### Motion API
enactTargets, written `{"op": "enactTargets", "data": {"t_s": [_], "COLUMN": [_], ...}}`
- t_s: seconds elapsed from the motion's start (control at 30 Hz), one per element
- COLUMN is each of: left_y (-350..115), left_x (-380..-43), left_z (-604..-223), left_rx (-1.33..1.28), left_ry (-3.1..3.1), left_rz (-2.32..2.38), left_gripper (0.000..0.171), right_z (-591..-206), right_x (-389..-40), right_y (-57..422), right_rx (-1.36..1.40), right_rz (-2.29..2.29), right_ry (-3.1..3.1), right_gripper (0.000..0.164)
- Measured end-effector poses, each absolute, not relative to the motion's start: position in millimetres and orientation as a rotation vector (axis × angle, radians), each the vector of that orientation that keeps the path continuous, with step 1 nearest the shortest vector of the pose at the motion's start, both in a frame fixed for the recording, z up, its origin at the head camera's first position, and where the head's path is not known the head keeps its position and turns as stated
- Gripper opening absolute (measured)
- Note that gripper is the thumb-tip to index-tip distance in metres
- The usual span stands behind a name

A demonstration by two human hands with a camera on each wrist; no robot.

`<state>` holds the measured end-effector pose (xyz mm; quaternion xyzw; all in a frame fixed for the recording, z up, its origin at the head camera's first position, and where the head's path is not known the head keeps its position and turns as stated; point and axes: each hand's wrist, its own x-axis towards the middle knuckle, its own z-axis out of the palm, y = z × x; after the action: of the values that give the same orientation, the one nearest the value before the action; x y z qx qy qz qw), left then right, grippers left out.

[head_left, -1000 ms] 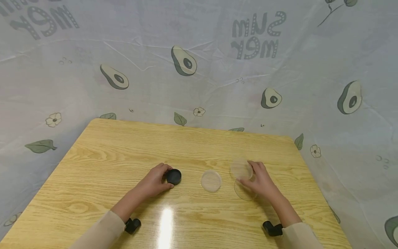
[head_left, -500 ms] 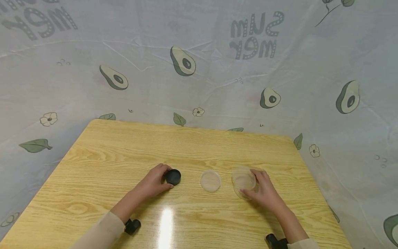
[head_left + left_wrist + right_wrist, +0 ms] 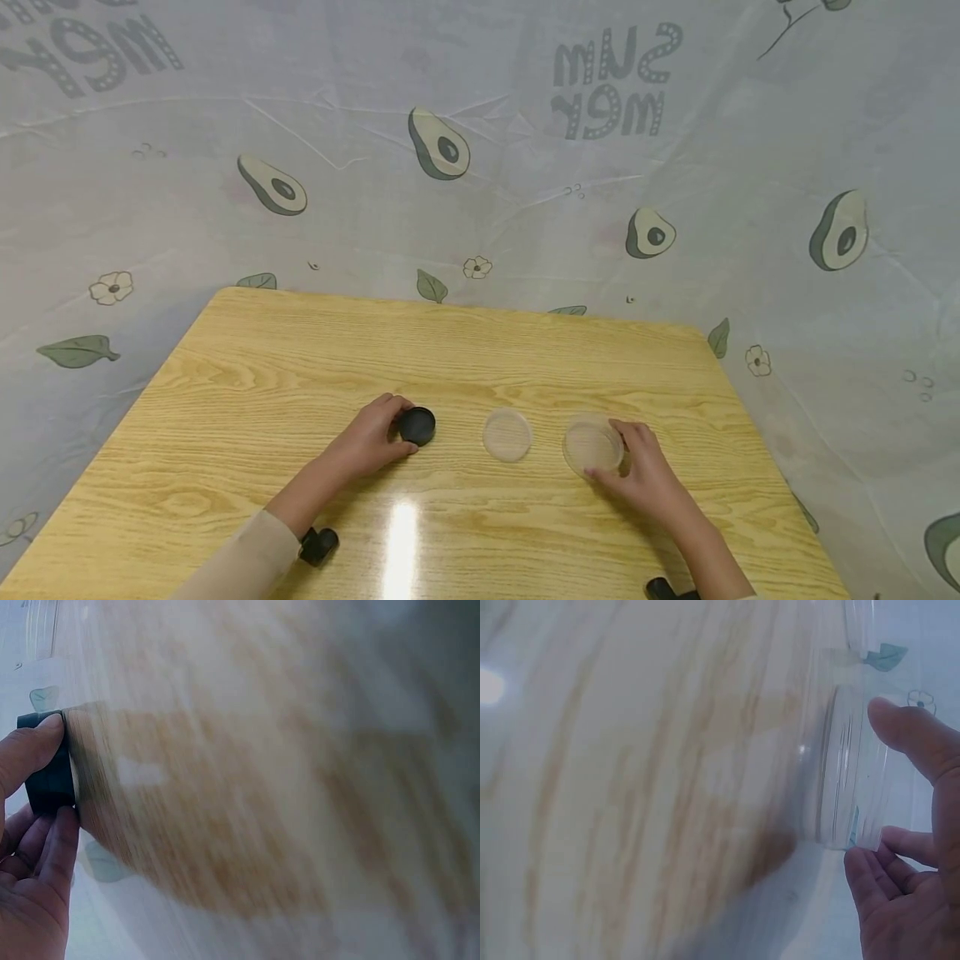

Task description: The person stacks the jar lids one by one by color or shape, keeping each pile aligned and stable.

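Observation:
My left hand (image 3: 371, 437) grips a small black round cap (image 3: 417, 427), its hollow side facing up, on the table. In the left wrist view the thumb and fingers pinch the black cap (image 3: 49, 769) from opposite sides. At the right, my right hand (image 3: 641, 475) holds a clear round dish (image 3: 592, 446) by its rim, between thumb and fingertips. This dish sits over a slightly wider clear round piece whose edge shows around it; whether it is nested inside cannot be made out. Between the hands lies another clear round dish (image 3: 507, 435), touched by neither.
A wood-grain table (image 3: 420, 350) carries everything. Behind and beside it hangs a pale cloth (image 3: 525, 208) printed with avocados and leaves. Bright glare (image 3: 401, 542) lies near the front. Black wrist devices (image 3: 318, 546) are strapped to both forearms.
My right hand has moved down and slightly right, bringing the clear dish from partly overlapping to lined up over the wider clear piece. The left hand keeps its hold on the black cap.

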<state>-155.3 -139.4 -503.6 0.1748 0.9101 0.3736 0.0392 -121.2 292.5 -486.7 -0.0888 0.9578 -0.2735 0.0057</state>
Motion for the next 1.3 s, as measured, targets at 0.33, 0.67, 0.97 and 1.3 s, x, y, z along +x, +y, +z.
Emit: {"op": "enactTargets", "data": {"t_s": [0.33,0.67,0.97,1.3], "left_y": [-140.4,-140.2,-140.0,-139.8], "left_x": [-155.9,-155.4,-155.3,-155.0], "left_z": [-505.6,-505.4,-504.9,-504.2], "left_rx": [0.576,0.577,0.577,0.576], "left_ry": [2.780,2.789,2.804,2.802], "left_rz": [1.157,1.152,1.132,1.127], "left_gripper": [0.048,0.048,0.048,0.048], "right_z": [-491.4,-492.5,-494.0,-493.0], "right_x": [-117.8,-115.6,-115.7,-114.6], "right_y": [294.6,294.1,293.5,292.4], "right_rx": [-0.305,-0.289,-0.275,-0.270], "right_rz": [-0.848,-0.857,-0.858,-0.839], "right_ry": [3.007,2.996,2.994,2.977], "right_gripper": [0.089,0.089,0.089,0.093]}}
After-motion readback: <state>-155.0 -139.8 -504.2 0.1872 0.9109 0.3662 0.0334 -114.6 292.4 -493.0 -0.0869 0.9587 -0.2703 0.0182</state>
